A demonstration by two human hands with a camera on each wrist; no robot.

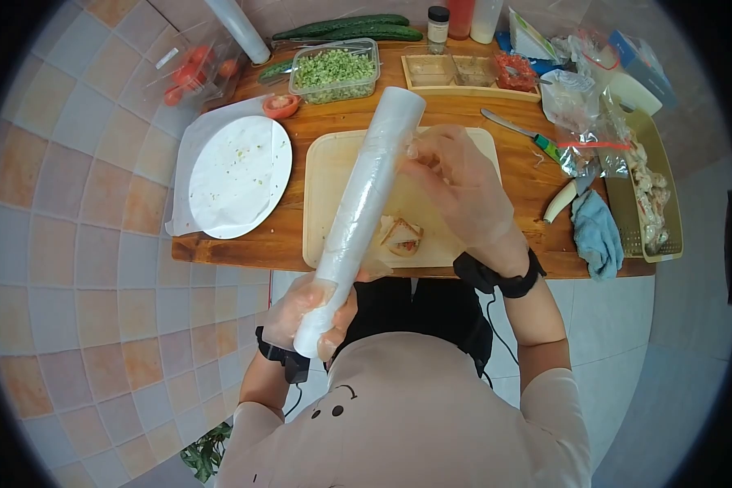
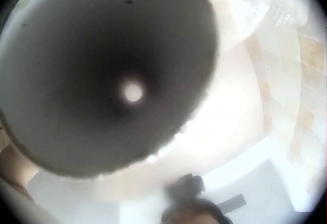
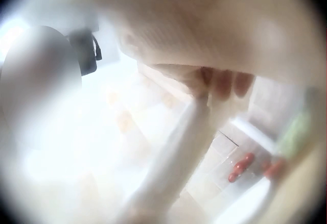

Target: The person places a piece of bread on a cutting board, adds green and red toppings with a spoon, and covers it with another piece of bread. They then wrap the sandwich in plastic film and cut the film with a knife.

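Observation:
A large roll of cling film (image 1: 360, 191) slants up over the cutting board (image 1: 321, 175). My left hand (image 1: 305, 313), in a clear plastic glove, grips its lower end with the fingers wrapped round it. At the upper end my gloved right hand (image 1: 464, 191) has bent fingers, the fingertips bunched against the film. In the right wrist view these fingers (image 3: 223, 85) meet the roll (image 3: 176, 155) at its top. The left wrist view looks into the roll's hollow cardboard core (image 2: 168, 55). On the board beneath lies a cut sandwich (image 1: 403, 237), partly behind the roll.
Left of the board stands a white plate (image 1: 248, 175) with crumbs on paper. Behind are chopped greens in a tub (image 1: 335, 71), a tomato half (image 1: 281, 106) and cucumbers (image 1: 358, 28). To the right lie a knife (image 1: 508, 122), a blue cloth (image 1: 598, 232) and a basket (image 1: 667, 244).

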